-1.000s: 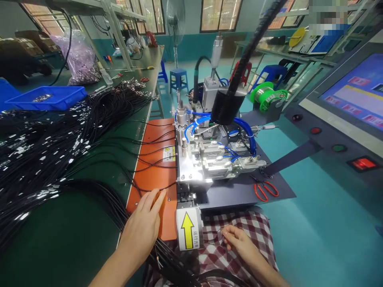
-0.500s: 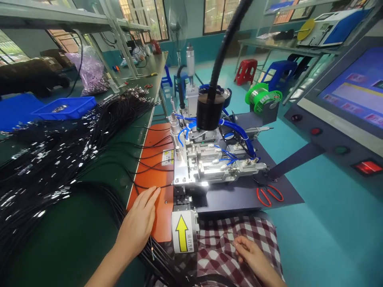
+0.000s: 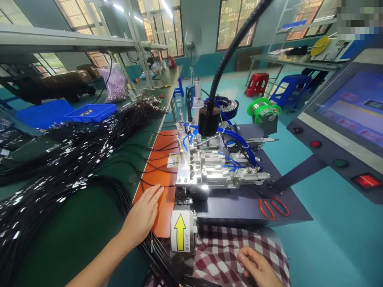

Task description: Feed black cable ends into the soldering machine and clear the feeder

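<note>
My left hand (image 3: 142,215) lies palm down over the orange board (image 3: 165,219), its fingers stretched out. Its fingertips are at a thin black cable (image 3: 169,186) that runs to the machine's front left corner; whether they press on it I cannot tell. Several more black cables reach the metal machine (image 3: 221,171) farther back. Beside the hand is a white guard with a yellow arrow (image 3: 180,232). Above the checked cloth (image 3: 223,243) on my lap, my right hand (image 3: 259,266) is loosely closed, thumb against the curled fingers, with nothing visible in it.
Large bundles of black cables (image 3: 89,155) cover the green bench at left, near a blue tray (image 3: 91,113). Red-handled scissors (image 3: 273,208) lie on the machine base. A green spool (image 3: 262,111) stands behind. A screen panel (image 3: 353,99) rises at right; a black flexible arm (image 3: 223,63) hangs overhead.
The camera view has shifted, so the bench and background sit farther right and lower. My left hand stays by the cable and my right hand stays closed over my lap.
</note>
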{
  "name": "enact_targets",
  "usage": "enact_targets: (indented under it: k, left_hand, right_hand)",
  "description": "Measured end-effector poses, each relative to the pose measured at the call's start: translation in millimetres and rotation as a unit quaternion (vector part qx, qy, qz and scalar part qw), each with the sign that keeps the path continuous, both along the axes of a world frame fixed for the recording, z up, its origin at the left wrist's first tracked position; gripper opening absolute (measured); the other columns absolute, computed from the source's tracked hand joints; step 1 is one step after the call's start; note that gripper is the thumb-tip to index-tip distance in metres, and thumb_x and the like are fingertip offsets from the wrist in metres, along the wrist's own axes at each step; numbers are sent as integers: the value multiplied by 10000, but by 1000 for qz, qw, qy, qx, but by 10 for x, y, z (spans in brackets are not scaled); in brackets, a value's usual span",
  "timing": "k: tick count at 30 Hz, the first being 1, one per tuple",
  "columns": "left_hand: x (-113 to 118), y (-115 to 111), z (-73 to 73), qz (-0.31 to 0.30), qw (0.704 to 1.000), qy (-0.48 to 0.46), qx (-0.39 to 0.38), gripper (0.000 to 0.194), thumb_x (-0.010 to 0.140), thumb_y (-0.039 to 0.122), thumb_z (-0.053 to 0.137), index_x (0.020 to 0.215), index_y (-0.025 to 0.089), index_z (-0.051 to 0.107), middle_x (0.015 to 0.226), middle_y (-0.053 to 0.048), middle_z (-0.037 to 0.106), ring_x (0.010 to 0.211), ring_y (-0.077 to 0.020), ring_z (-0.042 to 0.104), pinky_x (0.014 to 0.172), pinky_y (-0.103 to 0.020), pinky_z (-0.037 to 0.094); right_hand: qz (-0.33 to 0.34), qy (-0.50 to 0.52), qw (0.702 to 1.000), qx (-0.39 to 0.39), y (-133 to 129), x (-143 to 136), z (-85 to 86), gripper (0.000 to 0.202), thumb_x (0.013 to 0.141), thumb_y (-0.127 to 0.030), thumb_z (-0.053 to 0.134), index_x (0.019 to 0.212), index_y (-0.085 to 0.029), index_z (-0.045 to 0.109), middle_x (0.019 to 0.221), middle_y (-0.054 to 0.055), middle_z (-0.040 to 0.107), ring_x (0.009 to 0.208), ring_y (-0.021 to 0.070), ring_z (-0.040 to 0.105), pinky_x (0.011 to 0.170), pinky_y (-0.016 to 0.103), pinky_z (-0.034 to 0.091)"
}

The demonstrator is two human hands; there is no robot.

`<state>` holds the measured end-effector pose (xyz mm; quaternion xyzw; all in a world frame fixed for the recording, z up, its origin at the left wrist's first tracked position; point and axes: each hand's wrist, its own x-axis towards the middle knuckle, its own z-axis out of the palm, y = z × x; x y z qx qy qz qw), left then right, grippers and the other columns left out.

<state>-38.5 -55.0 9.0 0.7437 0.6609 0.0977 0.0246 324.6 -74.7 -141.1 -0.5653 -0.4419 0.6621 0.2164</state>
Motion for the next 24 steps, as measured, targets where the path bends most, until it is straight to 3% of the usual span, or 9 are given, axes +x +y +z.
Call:
enact_targets:
  k: [4,8,11,14,18,21,24]
  left_hand:
    - [3,34,-9,-6,1000,6,-7,484,921,163,315,1389,180,435,1438,-98,459,1314,-233,419,1095,-436,374]
    - [-3,48,-6,-5,1000,-7,-2,468,932,176,311,1388,186,415,1444,-119,433,1310,-251,420,1072,-458,395]
    - [-79,25,92,-18,999,-48,-8,398,941,184,291,1288,176,486,1361,-130,484,1225,-230,496,1017,-409,446]
    - [-241,3,277,-90,993,-60,-39,334,885,117,328,1070,225,584,1189,-66,578,1105,-200,548,980,-365,455]
    - [-448,13,508,-174,979,-34,-99,256,864,112,393,1002,235,570,1032,-42,591,1004,-204,537,963,-381,425]
    - [-514,-7,564,-166,973,-36,-155,157,914,187,401,914,233,551,901,-24,560,840,-190,529,784,-319,457]
    - [-534,-132,523,-136,970,-65,-192,207,956,248,354,853,235,533,868,-19,530,781,-179,519,721,-294,438]
  right_hand:
    - [-23,-19,999,27,-127,-36,-196,413,684,-631,586,645,-225,525,580,-27,479,549,165,490,568,280,412]
    - [-14,-24,999,37,-199,-172,-198,393,714,-602,563,633,-219,526,602,-17,499,578,168,491,593,277,416]
    - [-15,-19,999,24,-206,-206,-92,400,695,-614,564,638,-221,519,621,-16,495,577,162,480,580,271,416]
    - [-39,-32,998,23,-174,-187,40,422,660,-641,574,642,-224,518,603,-19,489,548,156,464,557,273,411]
    - [-78,-27,995,48,-62,-194,236,389,678,-605,598,648,-223,537,579,-32,466,532,147,455,551,271,415]
    - [-64,-39,996,54,70,-221,406,374,678,-588,616,638,-222,552,589,-23,493,549,154,478,564,272,436]
    - [-38,-54,996,63,204,-239,604,382,668,-603,616,648,-223,575,619,-8,514,577,168,504,574,275,454]
